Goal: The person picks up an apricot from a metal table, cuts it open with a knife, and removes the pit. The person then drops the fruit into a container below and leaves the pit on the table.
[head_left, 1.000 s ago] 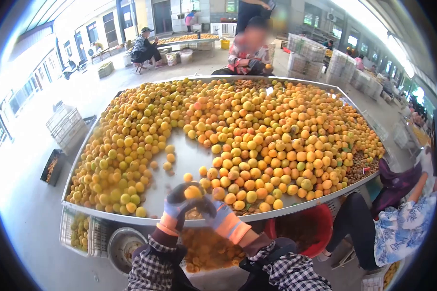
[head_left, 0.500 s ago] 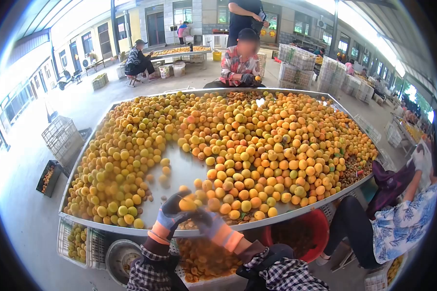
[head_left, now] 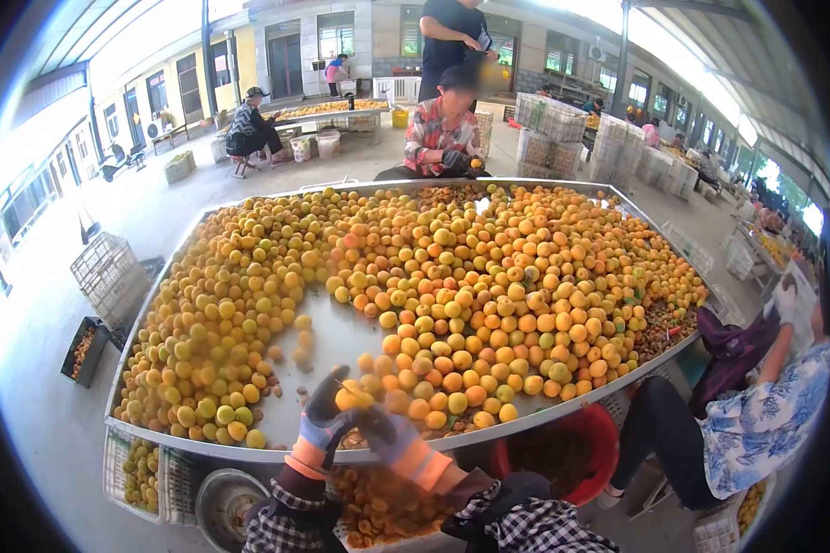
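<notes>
Both my hands are gloved and come together over the near edge of the metal table (head_left: 341, 332). My left hand (head_left: 319, 422) is closed round an orange-yellow apricot (head_left: 353, 395), which shows above the fingers. Against the apricot's lower right side, my right hand (head_left: 392, 436) is closed too, its fingers slightly blurred. Whole apricots (head_left: 470, 313) are heaped over most of the table. Below my hands a white crate holds split apricot halves (head_left: 383, 502).
A red tub (head_left: 599, 452) and a metal basin (head_left: 223, 502) stand below the table's near side. A crate of greenish apricots (head_left: 141, 475) is at lower left. One person (head_left: 443, 134) sits across the table, another (head_left: 761, 415) at right. Stacked white crates (head_left: 553, 129) stand behind.
The whole view has shifted slightly to the left and tilted. My hands stay together at the apricot, with the right fingers a little closer in.
</notes>
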`<state>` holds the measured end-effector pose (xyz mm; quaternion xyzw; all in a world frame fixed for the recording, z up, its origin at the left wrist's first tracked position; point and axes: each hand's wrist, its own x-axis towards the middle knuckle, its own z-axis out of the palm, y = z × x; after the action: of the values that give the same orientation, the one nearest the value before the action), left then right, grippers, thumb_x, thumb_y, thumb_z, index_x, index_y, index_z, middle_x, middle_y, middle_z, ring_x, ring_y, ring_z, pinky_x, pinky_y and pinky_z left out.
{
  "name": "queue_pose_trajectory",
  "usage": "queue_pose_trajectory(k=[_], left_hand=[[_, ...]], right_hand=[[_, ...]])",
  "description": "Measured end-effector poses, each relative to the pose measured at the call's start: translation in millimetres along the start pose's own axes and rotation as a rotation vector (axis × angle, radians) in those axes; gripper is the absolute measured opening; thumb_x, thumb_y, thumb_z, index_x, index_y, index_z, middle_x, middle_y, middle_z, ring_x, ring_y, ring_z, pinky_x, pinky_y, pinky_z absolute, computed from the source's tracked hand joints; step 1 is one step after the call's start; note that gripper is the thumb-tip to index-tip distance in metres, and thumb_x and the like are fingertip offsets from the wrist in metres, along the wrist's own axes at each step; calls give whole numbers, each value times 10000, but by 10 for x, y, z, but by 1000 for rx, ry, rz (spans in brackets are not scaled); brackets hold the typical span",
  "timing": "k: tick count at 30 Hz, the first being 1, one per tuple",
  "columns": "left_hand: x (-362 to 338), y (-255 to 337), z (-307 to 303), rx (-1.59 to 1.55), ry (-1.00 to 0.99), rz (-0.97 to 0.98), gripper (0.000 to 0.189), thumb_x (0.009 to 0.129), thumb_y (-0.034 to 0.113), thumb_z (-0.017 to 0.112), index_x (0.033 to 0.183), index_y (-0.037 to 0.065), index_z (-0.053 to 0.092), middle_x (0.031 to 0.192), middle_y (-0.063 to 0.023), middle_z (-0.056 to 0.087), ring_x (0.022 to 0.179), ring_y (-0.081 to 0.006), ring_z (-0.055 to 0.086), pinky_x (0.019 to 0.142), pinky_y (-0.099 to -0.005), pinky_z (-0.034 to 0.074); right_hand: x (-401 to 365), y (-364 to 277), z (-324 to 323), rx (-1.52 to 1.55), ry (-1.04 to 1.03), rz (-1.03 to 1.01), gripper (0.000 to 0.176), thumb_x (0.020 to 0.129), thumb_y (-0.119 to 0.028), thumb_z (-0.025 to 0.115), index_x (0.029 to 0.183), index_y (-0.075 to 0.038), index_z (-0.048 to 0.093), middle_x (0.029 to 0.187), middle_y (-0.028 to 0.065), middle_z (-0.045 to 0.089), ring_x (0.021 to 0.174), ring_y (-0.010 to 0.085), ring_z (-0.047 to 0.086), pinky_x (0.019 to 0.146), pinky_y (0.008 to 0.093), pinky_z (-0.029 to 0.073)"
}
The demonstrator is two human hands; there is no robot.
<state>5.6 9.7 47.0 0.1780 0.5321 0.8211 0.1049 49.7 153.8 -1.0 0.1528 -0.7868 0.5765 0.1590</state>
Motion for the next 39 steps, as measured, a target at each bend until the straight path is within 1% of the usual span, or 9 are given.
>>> queue_pose_trajectory(k=[1,4,6,8,11,20,30,32,39], left_hand=[[7,11,-14,163,-7,112,579,785,112,767,1282,-21,502,1141,-71,626,1017,-173,607,900,-317,492],[-19,106,-29,646,-38,241,587,746,125,794,1233,-41,513,1113,-106,619,1022,-178,600,897,-320,489],[-85,62,106,76,28,-9,467,855,244,699,1193,-33,535,1051,-102,637,951,-169,616,831,-288,501],[-120,22,286,-99,59,-138,479,981,410,463,1160,-26,547,861,-77,629,730,-157,604,661,-261,482],[-73,-15,290,-134,4,-222,575,1000,492,338,1164,-18,547,766,-60,579,642,-152,551,615,-268,454],[-36,-242,179,-244,130,-249,523,992,490,386,1152,26,567,936,-71,622,771,-163,589,733,-281,469],[-26,-120,250,-206,41,-259,530,973,489,442,1182,16,558,1028,-67,637,869,-143,624,823,-285,484],[-9,-106,263,-103,220,-252,466,979,431,448,1091,8,609,816,-49,644,744,-140,610,726,-270,482],[51,-104,78,280,59,-87,340,938,289,526,1026,-22,631,832,-48,632,820,-132,624,693,-263,522]], right_hand=[[0,22,-15,-34,-85,8,330,874,-130,577,1176,-11,521,894,215,609,836,402,587,700,435,479],[-10,19,-8,-112,-61,18,332,877,-137,570,1181,-13,519,885,216,604,827,403,584,688,444,474],[26,-27,-30,-160,-56,-50,318,879,-146,571,1166,-19,517,913,224,601,840,406,586,683,460,476],[5,26,39,-204,8,-80,303,884,-148,572,1155,-23,516,917,223,606,862,411,589,698,463,482],[57,32,5,-278,-62,-68,297,908,-225,556,1136,-39,510,904,216,624,869,422,592,710,461,490],[118,-191,-96,-493,-100,211,413,888,-285,591,1189,-30,470,958,224,632,869,403,618,723,446,503],[78,-65,-113,-522,-139,75,355,816,-171,610,1126,-5,564,988,206,617,887,372,618,745,419,508],[113,-71,-114,-535,-167,110,315,811,-155,602,1089,-6,586,982,199,619,886,370,616,745,412,507],[132,5,-91,-212,-15,-121,509,832,-69,611,1300,-5,422,1088,190,606,963,322,624,836,384,503]])
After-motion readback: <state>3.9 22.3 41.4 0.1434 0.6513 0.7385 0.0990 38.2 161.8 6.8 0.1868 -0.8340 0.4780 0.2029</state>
